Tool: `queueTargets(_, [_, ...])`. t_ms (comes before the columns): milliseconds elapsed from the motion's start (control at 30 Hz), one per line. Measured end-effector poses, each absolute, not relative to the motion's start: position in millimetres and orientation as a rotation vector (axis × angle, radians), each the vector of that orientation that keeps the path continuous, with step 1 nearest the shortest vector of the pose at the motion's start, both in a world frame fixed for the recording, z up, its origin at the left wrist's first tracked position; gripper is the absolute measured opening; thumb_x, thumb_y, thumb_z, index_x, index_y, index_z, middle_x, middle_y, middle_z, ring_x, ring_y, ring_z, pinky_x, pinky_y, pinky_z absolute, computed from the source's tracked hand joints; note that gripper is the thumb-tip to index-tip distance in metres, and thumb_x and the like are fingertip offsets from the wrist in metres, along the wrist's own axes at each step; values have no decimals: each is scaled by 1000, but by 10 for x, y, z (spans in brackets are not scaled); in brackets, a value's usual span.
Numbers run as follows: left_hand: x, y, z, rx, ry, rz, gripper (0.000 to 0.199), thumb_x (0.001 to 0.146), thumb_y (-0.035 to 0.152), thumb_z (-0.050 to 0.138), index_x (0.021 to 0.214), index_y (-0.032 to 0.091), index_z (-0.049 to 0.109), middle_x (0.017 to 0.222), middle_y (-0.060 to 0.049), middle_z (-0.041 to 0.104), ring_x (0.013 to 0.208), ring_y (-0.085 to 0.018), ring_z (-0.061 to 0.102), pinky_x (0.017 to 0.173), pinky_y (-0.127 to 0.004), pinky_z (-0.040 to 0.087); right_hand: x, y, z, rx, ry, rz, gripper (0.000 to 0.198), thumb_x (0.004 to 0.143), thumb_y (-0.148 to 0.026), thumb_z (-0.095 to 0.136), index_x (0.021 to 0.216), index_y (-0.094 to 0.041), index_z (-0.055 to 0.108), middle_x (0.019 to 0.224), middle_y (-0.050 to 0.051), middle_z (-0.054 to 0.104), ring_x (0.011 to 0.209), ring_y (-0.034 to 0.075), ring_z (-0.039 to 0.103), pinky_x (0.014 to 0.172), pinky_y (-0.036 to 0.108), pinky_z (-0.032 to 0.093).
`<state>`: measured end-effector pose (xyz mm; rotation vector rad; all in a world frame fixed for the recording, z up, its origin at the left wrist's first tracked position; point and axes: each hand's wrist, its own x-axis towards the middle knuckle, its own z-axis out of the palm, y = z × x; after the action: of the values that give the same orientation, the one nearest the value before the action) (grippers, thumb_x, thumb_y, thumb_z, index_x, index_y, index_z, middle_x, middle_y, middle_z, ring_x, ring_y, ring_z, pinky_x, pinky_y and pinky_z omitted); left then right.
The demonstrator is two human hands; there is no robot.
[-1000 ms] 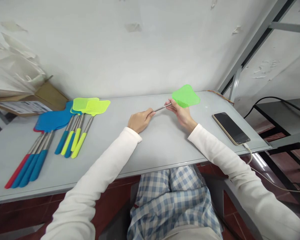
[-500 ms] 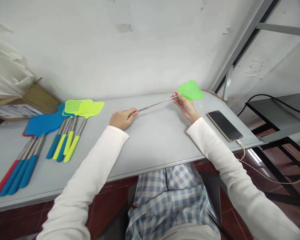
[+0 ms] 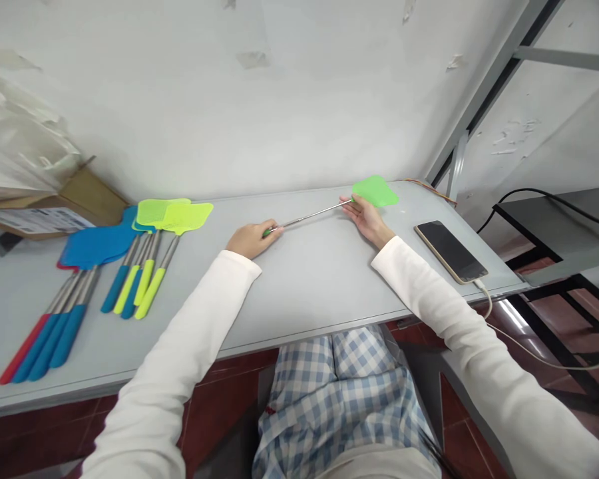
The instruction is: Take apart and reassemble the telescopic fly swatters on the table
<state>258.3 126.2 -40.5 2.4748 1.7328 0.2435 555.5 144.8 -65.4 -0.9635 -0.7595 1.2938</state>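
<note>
A green fly swatter (image 3: 377, 191) with a thin extended metal rod spans the space between my two hands, above the grey table. My left hand (image 3: 253, 238) is closed around its handle end, where a bit of green grip shows at the fingers. Near the swatter's head, my right hand (image 3: 367, 219) holds the far end of the rod, thumb and fingers about it. To the left lie yellow fly swatters (image 3: 187, 216) and blue fly swatters (image 3: 97, 246), overlapping, with their handles toward me. A red handle (image 3: 24, 349) lies beside the blue ones.
A phone (image 3: 450, 251) with a white charging cable (image 3: 486, 303) plugged in lies at the table's right. An open cardboard box (image 3: 84, 199) with plastic wrapping stands at the left. The wall borders the table (image 3: 299, 293) behind; a metal frame (image 3: 484, 100) rises at the right.
The green swatter's head has dropped slightly and shifted a little left. My left hand's grip has loosened, showing green handle. The camera view has shifted slightly left.
</note>
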Motion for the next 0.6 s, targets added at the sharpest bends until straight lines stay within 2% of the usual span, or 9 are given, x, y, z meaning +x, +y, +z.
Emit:
queueTargets(133, [2582,1275,-432,2486,1725,231,45,94,56,33,106,26,65,85,-5,72,82,-24,66,66,-28,40,5571,1451,-669,-956,-760,1297,20,83,-42,69,83,-24,61,107,5,74,111,19,65,95,35,58])
queueTargets(333, [2550,1336,-452,2470,1683,262,45,94,55,31,106,28,65,85,-5,71,81,-24,64,68,-29,39,5601,1457,-544,-977,-740,1265,12,88,-27,67,77,-21,65,88,1,76,88,13,70,88,26,58])
queueTargets(600, [2459,1409,-474,2397,1612,360,48,90,59,33,103,26,67,77,-4,65,74,-21,58,68,-28,38,5647,1457,-432,-935,-771,1219,10,83,-22,72,76,-21,65,79,-1,74,78,11,70,86,23,58])
